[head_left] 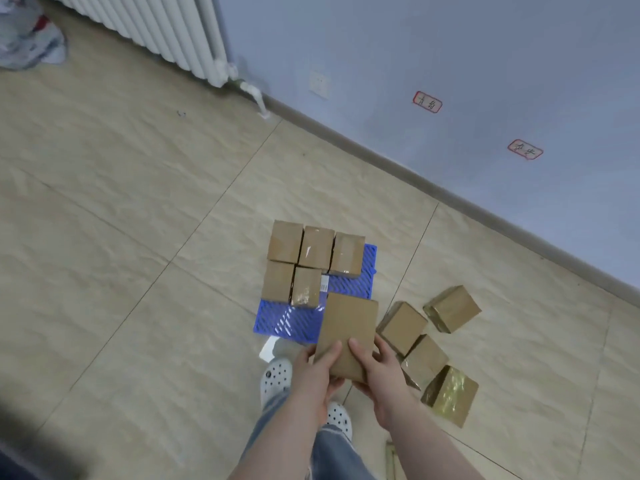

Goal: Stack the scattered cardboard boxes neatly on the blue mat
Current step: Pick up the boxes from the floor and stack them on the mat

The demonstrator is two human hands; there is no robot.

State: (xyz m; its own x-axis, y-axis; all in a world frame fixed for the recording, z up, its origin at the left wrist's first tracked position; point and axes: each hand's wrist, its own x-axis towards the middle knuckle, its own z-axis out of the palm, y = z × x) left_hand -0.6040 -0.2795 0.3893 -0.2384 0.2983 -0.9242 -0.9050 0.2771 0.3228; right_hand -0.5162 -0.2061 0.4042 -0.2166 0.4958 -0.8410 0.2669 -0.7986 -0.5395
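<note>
A blue slatted mat (287, 320) lies on the tiled floor. Several cardboard boxes (313, 249) stand on it in two close rows at its far side. I hold one cardboard box (348, 329) in the air over the mat's near right corner. My left hand (317, 370) grips its near left edge, thumb on top. On its near right edge my right hand (375, 370) does the same. Several more boxes (401, 327) lie scattered on the floor to the right of the mat, some with shiny tape.
A wall with a grey skirting board (450, 195) runs diagonally behind the mat. A white radiator (156, 26) hangs at the upper left, with crumpled cloth (27, 39) beside it. My feet in white clogs (275, 375) stand just before the mat.
</note>
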